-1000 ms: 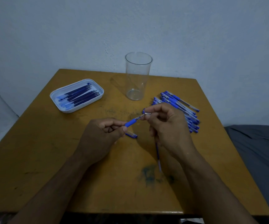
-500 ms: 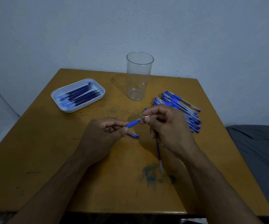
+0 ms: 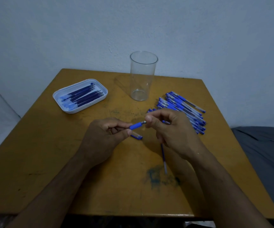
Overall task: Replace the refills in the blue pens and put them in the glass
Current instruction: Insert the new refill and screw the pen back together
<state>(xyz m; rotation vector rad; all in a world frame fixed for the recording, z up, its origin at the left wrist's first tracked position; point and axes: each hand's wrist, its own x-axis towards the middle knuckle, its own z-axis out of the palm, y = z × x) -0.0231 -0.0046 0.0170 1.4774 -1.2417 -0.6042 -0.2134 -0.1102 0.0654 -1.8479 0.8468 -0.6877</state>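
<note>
One blue pen (image 3: 137, 125) is being worked on above the middle of the wooden table (image 3: 50, 153): the left hand (image 3: 103, 137) is gripping its barrel while the right hand (image 3: 170, 129) is pinching the metal tip, apparently screwing it on or off. A loose refill (image 3: 164, 157) and cap (image 3: 137, 136) are lying below. Next likely comes capping, then the empty glass (image 3: 143, 76) beyond, with open tabletop between the refill tray (image 3: 57, 97) and pen pile (image 3: 182, 109).
</note>
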